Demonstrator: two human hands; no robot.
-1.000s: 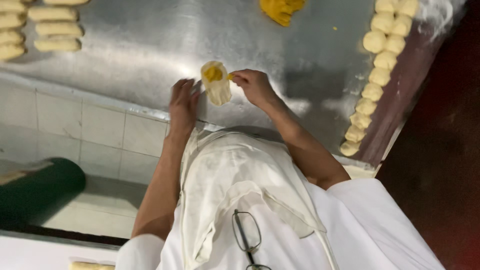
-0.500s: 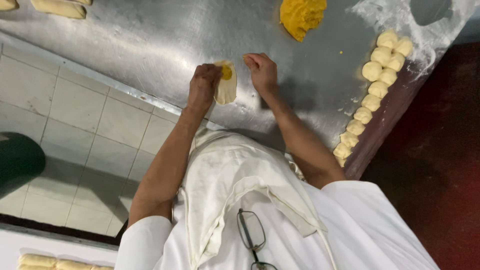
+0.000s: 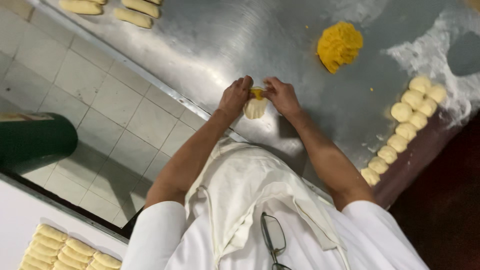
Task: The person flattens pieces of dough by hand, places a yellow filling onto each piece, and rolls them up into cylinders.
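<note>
A flattened piece of pale dough [image 3: 255, 108] with yellow filling at its top lies on the steel table [image 3: 210, 45]. My left hand [image 3: 235, 96] pinches its left upper edge. My right hand [image 3: 281, 95] pinches the right upper edge. Both hands fold the dough over the filling. A mound of yellow filling [image 3: 339, 45] sits on the table beyond my right hand.
Several round dough balls [image 3: 405, 125] line the table's right edge, near scattered flour [image 3: 425, 45]. Shaped rolls [image 3: 132, 17] lie at the far left of the table. A tray of rolls [image 3: 67, 250] is at the lower left. A dark green bin [image 3: 35, 140] stands on the tiled floor.
Both hands have come together at the top of the dough piece, closing it over the filling. The view has shifted, so the filling mound and dough balls show more fully.
</note>
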